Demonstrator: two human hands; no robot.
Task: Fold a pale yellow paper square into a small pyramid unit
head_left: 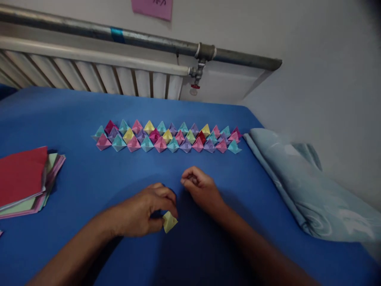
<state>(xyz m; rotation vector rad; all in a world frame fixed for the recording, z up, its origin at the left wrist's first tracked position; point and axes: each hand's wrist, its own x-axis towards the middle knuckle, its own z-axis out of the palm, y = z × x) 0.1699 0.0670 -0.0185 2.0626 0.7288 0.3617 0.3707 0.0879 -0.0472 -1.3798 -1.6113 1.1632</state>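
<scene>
Between the thumb and fingers of my left hand [149, 210] is a small yellow folded paper boat [170, 222], tilted over the blue tabletop [133, 258]. My right hand [199, 186] is to the right of it, fingers curled in and thumb against the index finger; whether anything is in that pinch I cannot make out. Beyond both hands, several small paper boats [160, 144] in pink, teal, purple, yellow, green and red stand in close rows across the table.
At the left lies a stack of coloured paper sheets [22, 174], red on top. A folded light-blue cloth [297, 186] covers the right edge. Behind the table are a white radiator [104, 75], a metal pipe [160, 41] with a red-handled valve [195, 86], and a pink note [153, 8] on the wall.
</scene>
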